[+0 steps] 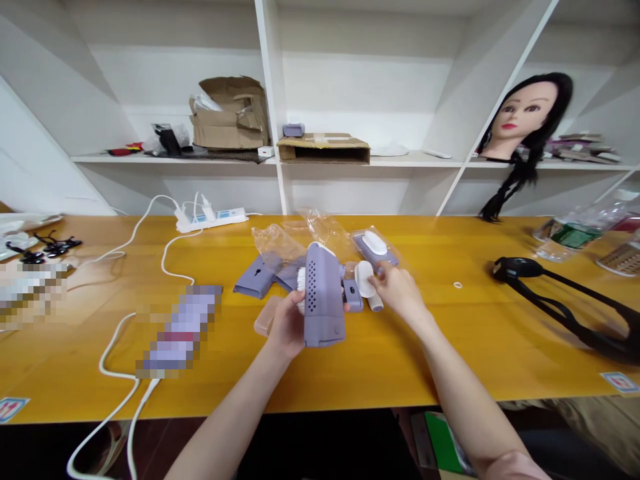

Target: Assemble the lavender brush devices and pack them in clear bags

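My left hand (286, 325) is wrapped round a lilac plastic appliance body (324, 300) with a grid of vent holes, held upright just above the orange table (400, 360). A white brush end shows at its left side. My right hand (397, 291) pinches a small white rounded attachment (365, 279) right beside the appliance's lilac side connector (353, 295). Behind lie lilac flat parts (257, 279), a clear plastic bag (280, 243) and a bagged lilac and white part (374, 245).
A white power strip (213, 219) with cables trails over the table's left half. A black strap device (560, 303) lies at the right, plastic bottles (575, 235) beyond it. Shelves behind hold cardboard boxes (230, 113) and a mannequin head (527, 117). Black clips (47, 248) lie far left.
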The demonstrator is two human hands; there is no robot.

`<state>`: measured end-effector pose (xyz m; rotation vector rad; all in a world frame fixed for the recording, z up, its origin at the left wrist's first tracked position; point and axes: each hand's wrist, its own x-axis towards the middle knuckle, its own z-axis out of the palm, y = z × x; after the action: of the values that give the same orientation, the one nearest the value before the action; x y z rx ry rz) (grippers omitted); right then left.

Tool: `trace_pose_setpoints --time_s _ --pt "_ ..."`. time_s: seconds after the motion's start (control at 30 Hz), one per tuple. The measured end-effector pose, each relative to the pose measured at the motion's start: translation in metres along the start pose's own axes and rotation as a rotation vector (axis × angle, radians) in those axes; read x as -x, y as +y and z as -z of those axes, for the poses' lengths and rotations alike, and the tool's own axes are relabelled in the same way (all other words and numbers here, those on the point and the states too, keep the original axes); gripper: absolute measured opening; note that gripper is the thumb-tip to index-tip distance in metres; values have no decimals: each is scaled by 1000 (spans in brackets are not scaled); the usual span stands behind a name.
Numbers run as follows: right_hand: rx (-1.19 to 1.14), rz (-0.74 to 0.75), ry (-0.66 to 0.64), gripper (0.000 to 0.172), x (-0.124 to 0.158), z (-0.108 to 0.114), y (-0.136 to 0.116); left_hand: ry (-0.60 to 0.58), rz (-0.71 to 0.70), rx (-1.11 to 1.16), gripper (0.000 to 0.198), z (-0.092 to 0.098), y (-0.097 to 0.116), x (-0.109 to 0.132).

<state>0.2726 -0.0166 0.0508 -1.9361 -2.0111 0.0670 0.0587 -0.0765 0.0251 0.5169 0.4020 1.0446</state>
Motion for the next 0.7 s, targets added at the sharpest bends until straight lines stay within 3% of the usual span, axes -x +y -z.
trace_pose_setpoints --time_s 0.2,0.3,0.37,0.43,0.47,0.53,0.6,0.7 --pt "35 9 -58 39 0 -9 -4 -169 47 57 61 5 -4 -2" --pt "4 -9 -27 38 1 -8 -3 -201 30 48 65 6 -3 -1" --pt "-97 3 76 37 4 -4 -6 -126 -1 -3 65 2 -4 0" --pt "-363 84 114 39 10 1 -11 54 -75 -107 60 -3 -6 1" --pt "-548 148 66 42 13 3 -15 161 -132 -176 57 -7 -8 1" --pt "-914 266 -184 50 21 4 -24 328 -259 -320 53 -13 -11 -1" --pt "-1092 331 -308 57 27 1 -32 375 -354 -441 56 -19 -15 -2" --pt "-1157 298 -249 63 30 -7 -38 293 -365 -548 64 -25 -18 -2"
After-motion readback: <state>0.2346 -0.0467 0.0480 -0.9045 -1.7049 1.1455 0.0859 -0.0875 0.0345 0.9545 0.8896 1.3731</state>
